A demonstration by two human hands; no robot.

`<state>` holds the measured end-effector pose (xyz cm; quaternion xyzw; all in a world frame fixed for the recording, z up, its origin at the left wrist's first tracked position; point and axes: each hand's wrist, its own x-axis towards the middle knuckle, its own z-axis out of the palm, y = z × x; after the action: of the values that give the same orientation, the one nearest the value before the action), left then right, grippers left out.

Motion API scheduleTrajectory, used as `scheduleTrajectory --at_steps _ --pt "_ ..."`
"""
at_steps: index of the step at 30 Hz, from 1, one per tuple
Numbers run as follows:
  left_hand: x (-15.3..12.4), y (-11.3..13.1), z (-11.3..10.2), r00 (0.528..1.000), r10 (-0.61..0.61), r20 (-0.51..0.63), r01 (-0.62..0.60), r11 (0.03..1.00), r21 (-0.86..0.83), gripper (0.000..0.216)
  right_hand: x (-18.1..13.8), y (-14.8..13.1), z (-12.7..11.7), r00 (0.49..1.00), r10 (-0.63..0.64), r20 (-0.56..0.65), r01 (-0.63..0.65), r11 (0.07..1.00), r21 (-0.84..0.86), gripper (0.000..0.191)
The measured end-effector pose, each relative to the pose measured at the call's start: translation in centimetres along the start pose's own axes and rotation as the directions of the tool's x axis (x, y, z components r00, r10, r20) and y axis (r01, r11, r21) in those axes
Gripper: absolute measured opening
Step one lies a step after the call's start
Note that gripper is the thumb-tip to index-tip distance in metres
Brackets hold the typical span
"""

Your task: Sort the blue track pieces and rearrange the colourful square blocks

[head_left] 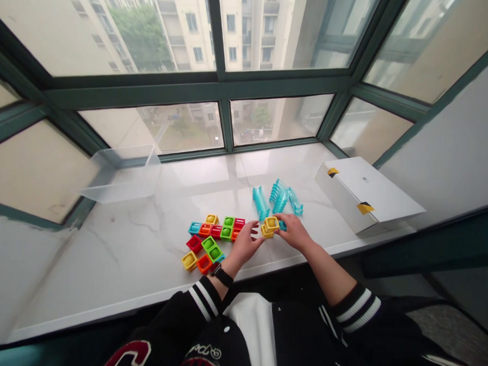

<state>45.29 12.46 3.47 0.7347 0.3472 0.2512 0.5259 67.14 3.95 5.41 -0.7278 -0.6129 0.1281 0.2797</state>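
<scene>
Two small yellow toy blocks (270, 224) with square hollow tops sit one against the other between my hands, just above the counter. My right hand (293, 231) grips them from the right, fingers closed round the side. Beside its fingers a bit of a blue piece (282, 225) shows. On the left, my left hand (245, 243) has its fingers apart, the thumb at or very near the lower yellow block. Under and left of that hand lie several coloured blocks: a green pair (227, 228), a red one (194, 243) and a yellow one (189, 260) among them.
Clear turquoise track pieces (279, 195) lie beyond my hands on the white marbled counter (151, 265). A transparent plastic bin (125, 178) stands at the left, a white box (368, 194) with yellow-black tape at the right. Green-framed windows (224, 87) rise behind.
</scene>
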Motion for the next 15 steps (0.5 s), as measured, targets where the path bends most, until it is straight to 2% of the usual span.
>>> scheduleTrajectory --at_steps 3,6,15 --pt "1.2 -0.4 0.7 0.994 0.106 0.014 -0.107 0.981 0.160 0.069 0.3 0.1 0.3 1.000 -0.008 0.020 0.008 1.000 0.001 0.053" --pt "1.9 -0.8 1.4 0.986 0.159 0.042 -0.165 0.951 0.262 0.072 0.3 0.3 0.6 1.000 -0.001 0.030 0.001 1.000 -0.002 0.053" --pt "2.4 -1.2 1.9 0.989 0.115 0.088 -0.132 0.965 0.225 0.064 0.3 0.8 0.8 0.999 0.004 0.054 -0.004 1.000 -0.002 0.051"
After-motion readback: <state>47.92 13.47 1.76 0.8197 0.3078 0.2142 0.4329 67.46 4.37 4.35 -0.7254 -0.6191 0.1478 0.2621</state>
